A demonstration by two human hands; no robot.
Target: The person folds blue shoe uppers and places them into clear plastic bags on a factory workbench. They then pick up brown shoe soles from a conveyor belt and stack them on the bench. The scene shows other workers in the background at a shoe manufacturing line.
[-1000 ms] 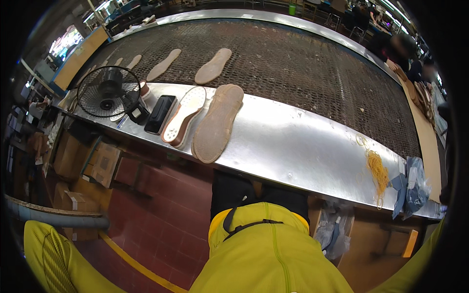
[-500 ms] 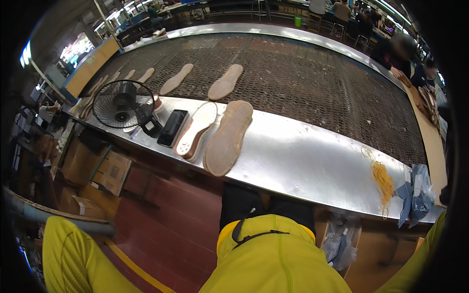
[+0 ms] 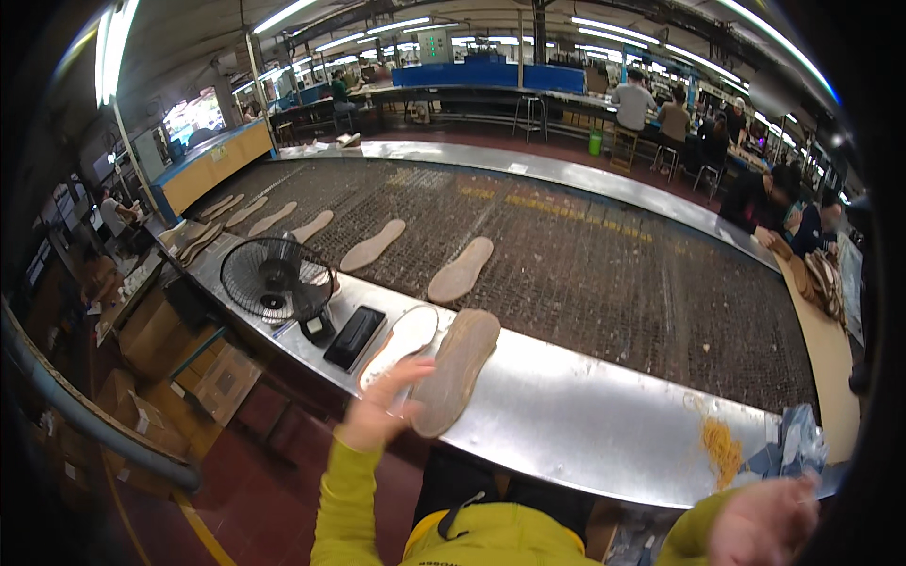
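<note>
My left hand point(image 3: 382, 407) is open, its fingers stretched toward the near-left edge of the brown shoe soles point(image 3: 460, 363). These look stacked and lie across the metal ledge; I cannot tell whether the fingertips touch them. Left of the stack is a white-topped sole point(image 3: 411, 332), partly hidden behind my left hand. My right hand point(image 3: 763, 524) is raised at the lower right, blurred, with loosely parted fingers and nothing visible in them. It is nearest to the bundle of yellow rubber bands point(image 3: 721, 451) and the blue plastic bag point(image 3: 802, 441).
A black fan point(image 3: 276, 278) and a black case point(image 3: 356, 338) stand on the metal ledge point(image 3: 576, 415). Several single soles point(image 3: 461, 270) lie on the dark mesh conveyor point(image 3: 604, 274). Cardboard boxes point(image 3: 222, 382) are below left. Other people work at the far right.
Both hands have come into view: the left toward the stacked soles, the right at the lower right. The view has tilted up, so the ledge sits lower. The soles have not visibly moved.
</note>
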